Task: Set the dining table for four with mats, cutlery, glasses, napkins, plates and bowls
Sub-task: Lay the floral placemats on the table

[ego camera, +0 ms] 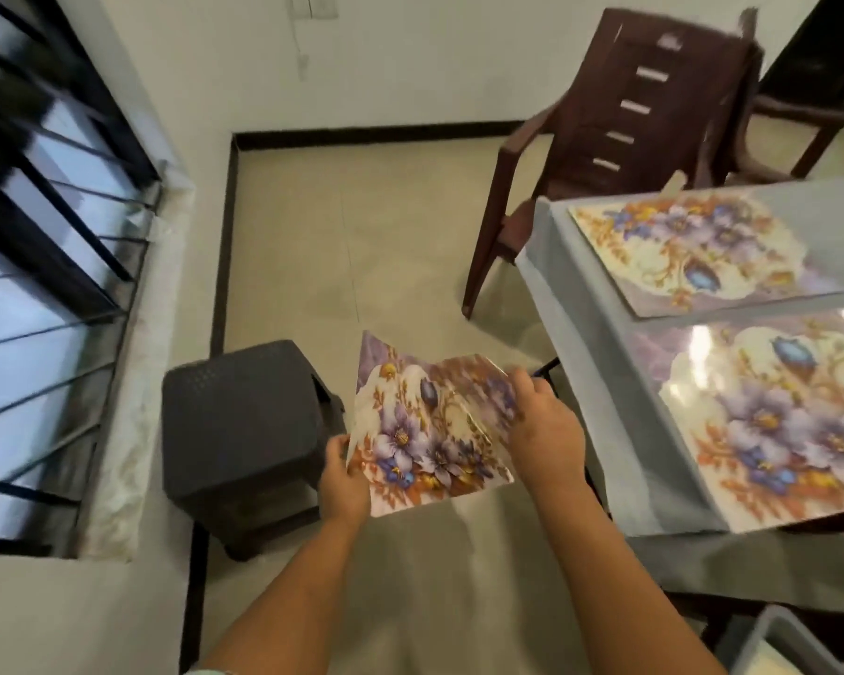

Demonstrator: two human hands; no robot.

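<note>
While I stand beside the counter (605, 392), draped in a pale grey-blue cloth, I hold glossy floral mats (425, 431) printed with purple and blue flowers and orange scrollwork in the air above the beige tiled floor (313, 246). More than one sheet seems to be fanned apart there, though I cannot tell how many. My left hand (344, 479) pinches the near left corner, thumb on top and fingers curled beneath. My right hand (546, 431) lies over the right edge with its fingers bent round the sheet, gripping it. Two mats of the same pattern already lie flat on the counter to my right: the far floral mat (702, 250) near the far corner, and the near floral mat (771, 421) just beside it, with a narrow strip of cloth between them and glare on its surface. Behind the far corner of the counter stands a dark brown plastic armchair (620, 124) with a slatted back. Left of my hands, a dark grey woven-look plastic stool (244, 431) sits on the floor, near a black-barred window (45, 236) set in the white wall.
</note>
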